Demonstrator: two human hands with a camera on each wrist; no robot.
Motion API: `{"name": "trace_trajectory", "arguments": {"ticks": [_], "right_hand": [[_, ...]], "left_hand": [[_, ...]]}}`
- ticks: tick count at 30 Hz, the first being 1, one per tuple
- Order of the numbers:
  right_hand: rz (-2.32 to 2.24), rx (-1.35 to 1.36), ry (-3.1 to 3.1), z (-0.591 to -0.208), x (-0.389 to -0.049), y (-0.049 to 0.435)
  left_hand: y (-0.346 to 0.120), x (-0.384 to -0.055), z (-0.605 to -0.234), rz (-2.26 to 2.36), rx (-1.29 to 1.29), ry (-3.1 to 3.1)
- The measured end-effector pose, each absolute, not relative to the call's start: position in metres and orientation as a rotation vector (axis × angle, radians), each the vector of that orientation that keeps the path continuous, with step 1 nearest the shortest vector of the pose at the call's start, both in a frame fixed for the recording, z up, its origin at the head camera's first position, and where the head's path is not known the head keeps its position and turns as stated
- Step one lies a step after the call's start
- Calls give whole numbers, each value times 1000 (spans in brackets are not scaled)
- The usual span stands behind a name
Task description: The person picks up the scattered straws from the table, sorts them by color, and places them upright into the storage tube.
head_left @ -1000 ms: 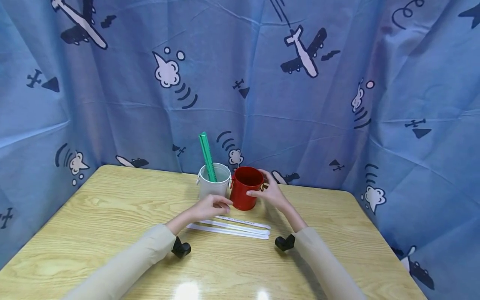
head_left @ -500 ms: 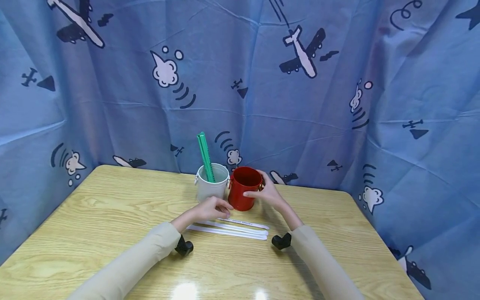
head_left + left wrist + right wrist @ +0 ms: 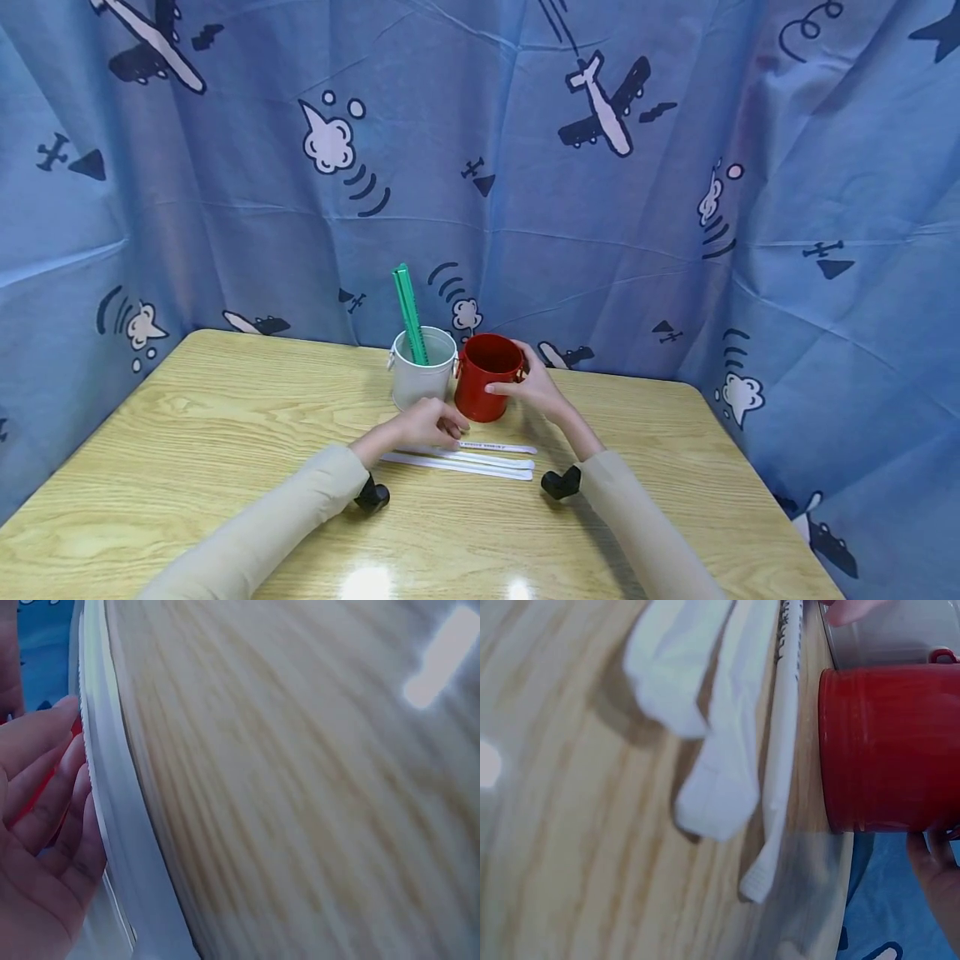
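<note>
My right hand [image 3: 534, 388] grips a red bucket [image 3: 480, 396] from the right, thumb on its front and fingers behind it. The bucket stands upright in the head view. In front of the buckets lie white paper-wrapped sticks [image 3: 491, 473], roughly parallel, the farthest printed with dark lettering. My left hand [image 3: 429, 425] reaches down with bent fingers at the left part of that printed stick [image 3: 502, 447], covering its left end. In the left wrist view, a near white stick [image 3: 124, 772] runs in front of the fingertips and partly hides their hold.
A white bucket [image 3: 412, 388] stands against the red one's left side, with tall green sticks [image 3: 407, 308] leaning in it. The wooden table [image 3: 225, 433] ends at a blue airplane-print curtain [image 3: 420, 208]. A black wrist camera [image 3: 561, 482] hangs under each sleeve.
My left hand has moved right and nearer, its fingers bending down over the printed stick. That stick has turned slightly and lies more level. The right hand stays on the red bucket.
</note>
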State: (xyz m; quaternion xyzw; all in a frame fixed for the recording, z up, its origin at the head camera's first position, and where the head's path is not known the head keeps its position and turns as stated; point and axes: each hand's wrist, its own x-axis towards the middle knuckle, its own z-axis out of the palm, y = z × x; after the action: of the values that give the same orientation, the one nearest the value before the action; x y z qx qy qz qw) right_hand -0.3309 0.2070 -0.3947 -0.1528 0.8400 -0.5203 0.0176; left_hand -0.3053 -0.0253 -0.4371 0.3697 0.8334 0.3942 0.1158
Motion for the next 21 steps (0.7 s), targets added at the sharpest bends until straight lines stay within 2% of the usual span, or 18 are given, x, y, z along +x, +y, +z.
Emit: {"name": "trace_trajectory", "arguments": {"ticks": [2, 10, 21], "right_hand": [[-1642, -448, 2579, -390, -327, 205], [-1636, -426, 2612, -414, -346, 214], [-1650, -486, 2578, -415, -347, 218]], "left_hand": [[-23, -305, -437, 1136, 1089, 2469], [-20, -303, -439, 1114, 1065, 2492], [-15, -301, -437, 1033, 995, 2580]]}}
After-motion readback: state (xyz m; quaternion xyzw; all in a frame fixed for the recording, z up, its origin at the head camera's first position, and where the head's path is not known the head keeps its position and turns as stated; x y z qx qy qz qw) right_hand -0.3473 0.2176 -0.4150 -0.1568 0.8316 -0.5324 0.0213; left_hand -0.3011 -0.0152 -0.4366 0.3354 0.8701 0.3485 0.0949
